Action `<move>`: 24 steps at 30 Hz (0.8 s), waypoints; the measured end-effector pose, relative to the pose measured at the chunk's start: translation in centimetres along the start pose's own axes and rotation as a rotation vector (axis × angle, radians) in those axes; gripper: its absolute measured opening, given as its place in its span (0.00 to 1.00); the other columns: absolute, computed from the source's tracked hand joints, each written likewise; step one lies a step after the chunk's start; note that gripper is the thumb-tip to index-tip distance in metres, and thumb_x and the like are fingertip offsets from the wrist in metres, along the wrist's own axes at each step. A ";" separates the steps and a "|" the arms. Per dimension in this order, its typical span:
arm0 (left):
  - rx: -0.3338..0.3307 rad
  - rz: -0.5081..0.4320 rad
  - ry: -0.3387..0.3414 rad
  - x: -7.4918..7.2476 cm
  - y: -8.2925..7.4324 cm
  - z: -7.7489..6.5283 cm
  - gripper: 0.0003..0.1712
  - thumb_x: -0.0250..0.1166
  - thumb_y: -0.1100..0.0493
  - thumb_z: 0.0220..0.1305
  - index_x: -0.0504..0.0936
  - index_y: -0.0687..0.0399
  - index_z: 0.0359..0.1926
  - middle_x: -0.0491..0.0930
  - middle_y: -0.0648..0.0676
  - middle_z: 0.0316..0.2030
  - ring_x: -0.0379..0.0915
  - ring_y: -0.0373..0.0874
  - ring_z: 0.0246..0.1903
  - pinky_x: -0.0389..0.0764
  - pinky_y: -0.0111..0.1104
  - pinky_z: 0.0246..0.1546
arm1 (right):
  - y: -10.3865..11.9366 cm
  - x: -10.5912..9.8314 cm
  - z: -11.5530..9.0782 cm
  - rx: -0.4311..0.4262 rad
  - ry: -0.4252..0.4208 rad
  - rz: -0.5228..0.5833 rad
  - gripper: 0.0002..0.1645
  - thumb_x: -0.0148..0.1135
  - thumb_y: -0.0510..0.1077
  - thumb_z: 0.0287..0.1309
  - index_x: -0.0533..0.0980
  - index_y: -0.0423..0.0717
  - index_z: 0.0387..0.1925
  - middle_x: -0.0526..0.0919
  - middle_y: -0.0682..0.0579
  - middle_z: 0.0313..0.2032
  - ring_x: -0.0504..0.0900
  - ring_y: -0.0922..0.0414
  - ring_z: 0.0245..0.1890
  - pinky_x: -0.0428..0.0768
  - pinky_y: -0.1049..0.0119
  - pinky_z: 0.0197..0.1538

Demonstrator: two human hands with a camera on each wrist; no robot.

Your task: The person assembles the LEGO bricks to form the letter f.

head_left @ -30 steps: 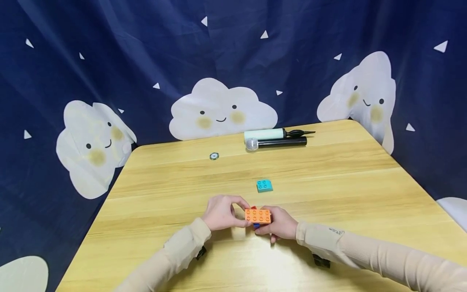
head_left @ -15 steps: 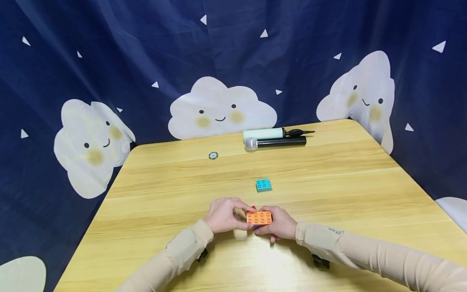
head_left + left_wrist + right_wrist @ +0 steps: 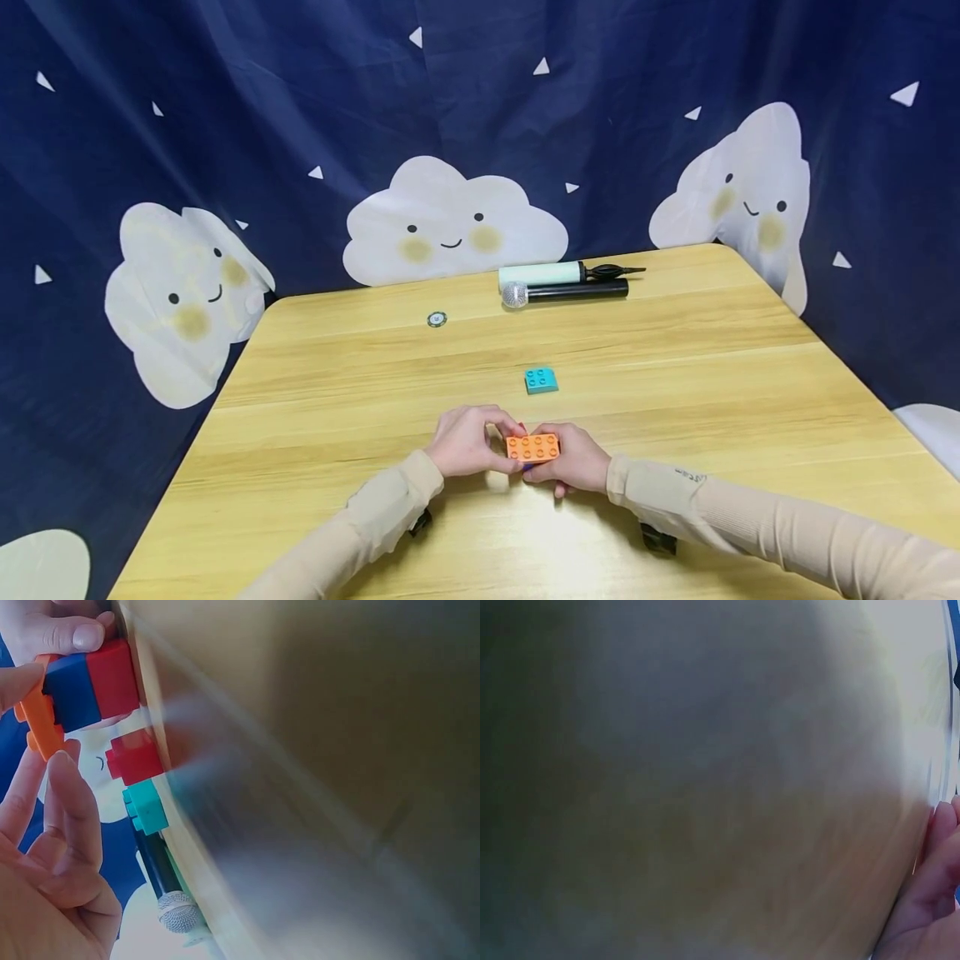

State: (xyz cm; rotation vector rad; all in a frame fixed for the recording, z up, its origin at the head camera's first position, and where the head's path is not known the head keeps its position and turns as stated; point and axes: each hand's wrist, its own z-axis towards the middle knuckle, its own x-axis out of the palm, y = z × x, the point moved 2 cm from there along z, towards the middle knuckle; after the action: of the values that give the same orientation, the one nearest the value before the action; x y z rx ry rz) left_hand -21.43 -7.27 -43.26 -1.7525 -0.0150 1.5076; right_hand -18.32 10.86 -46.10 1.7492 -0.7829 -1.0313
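left hand (image 3: pixel 467 442): pinching orange rectangular eight-studded plastic brick (image 3: pixel 533 448) | brick: between hands, atop smooth-sided blue plastic block (image 3: pixel 73 691), over red plastic block (image 3: pixel 112 676) | right hand (image 3: pixel 577 457): gripping blue-and-red stack | wood-grained table (image 3: pixel 360 350) beneath

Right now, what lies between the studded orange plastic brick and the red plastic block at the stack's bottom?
A blue plastic brick, as the left wrist view shows.

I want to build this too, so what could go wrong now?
The orange brick seems to stick out past the blue brick, so pressing its end might tip it off. The left grip pinches only that end, so it could slip. The separate red brick standing close by might get bumped.
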 end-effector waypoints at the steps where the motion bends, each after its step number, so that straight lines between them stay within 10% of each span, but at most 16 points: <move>1: -0.001 -0.007 0.004 0.0 0.0 0.1 0.19 0.77 0.46 0.37 0.85 0.31 0.35 0.80 0.31 0.30 0.70 0.31 0.26 0.65 0.32 0.34 | 0.0 0.0 0.0 0.002 -0.003 0.003 0.23 0.74 0.38 0.43 0.76 0.39 0.44 0.81 0.50 0.28 0.73 0.63 0.09 0.72 0.72 0.15; 24: 0.022 0.061 0.054 -0.8 -0.1 0.4 0.22 0.78 0.41 0.35 0.86 0.30 0.38 0.83 0.30 0.32 0.76 0.31 0.35 0.65 0.32 0.33 | 0.2 0.3 0.0 0.023 -0.072 -0.039 0.25 0.75 0.37 0.40 0.77 0.40 0.44 0.81 0.50 0.27 0.74 0.63 0.09 0.75 0.67 0.16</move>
State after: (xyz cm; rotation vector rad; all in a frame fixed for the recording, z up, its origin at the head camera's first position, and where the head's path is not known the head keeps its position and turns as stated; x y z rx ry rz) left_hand -21.99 -7.35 -42.55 -1.7900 0.0826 1.4983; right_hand -18.21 10.51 -46.01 1.7612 -0.8112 -1.1206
